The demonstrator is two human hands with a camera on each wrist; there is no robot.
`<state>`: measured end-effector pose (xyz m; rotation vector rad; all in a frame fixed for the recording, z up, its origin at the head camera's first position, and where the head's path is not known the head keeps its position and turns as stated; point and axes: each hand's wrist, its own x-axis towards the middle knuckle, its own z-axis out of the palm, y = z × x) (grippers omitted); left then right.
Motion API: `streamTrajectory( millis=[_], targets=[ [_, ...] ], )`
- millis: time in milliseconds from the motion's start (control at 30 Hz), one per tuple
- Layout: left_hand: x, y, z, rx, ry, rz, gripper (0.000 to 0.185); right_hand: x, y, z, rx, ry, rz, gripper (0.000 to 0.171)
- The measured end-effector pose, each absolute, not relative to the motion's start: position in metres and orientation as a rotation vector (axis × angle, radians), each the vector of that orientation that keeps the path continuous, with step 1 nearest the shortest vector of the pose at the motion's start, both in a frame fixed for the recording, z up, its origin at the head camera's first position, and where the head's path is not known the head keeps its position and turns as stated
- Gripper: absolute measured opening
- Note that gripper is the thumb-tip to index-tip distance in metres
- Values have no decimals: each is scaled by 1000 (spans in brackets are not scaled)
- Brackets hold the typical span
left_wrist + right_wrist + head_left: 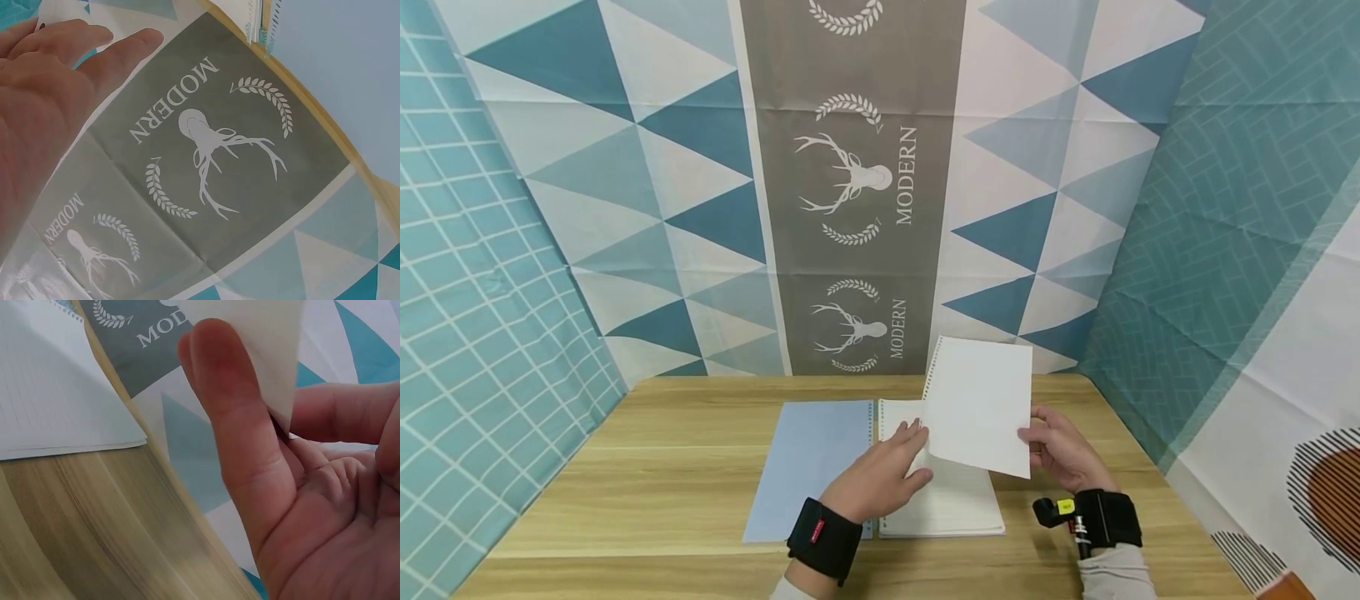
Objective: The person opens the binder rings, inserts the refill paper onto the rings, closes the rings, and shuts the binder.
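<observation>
A white sheet of paper (977,408), with a row of punched holes down its left edge, is held up tilted above the table. My right hand (1063,450) pinches its lower right edge between thumb and fingers; the right wrist view shows the thumb (225,375) against the paper (275,350). Beneath it lies an open notebook with lined white pages (943,508) and a light blue cover (812,450) folded out to the left. My left hand (883,475) is over the notebook, fingers extended, fingertips right at the sheet's left edge.
The wooden table (647,483) extends on both sides of the notebook. A patterned cloth backdrop (857,250) rises behind the table's far edge, with tile-print cloth (482,292) at the left and more cloth at the right.
</observation>
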<state>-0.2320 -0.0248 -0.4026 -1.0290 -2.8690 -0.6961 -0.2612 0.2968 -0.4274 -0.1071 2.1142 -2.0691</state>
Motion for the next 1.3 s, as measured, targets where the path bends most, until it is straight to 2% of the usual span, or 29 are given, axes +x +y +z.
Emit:
streamTrajectory(
  millis=[800, 1100, 1300],
  targets=[
    [-234, -24, -406, -995, -2926, -724, 60, -261, 296, -427, -186, 2140, -1995, 49],
    [-234, -21, -406, -1103, -2814, -718, 60, -262, 292, -428, -91, 2216, -1949, 49],
    [-232, -20, -406, -1087, -2835, -745, 63, -262, 291, -430, -18, 2247, -1924, 50]
  ],
)
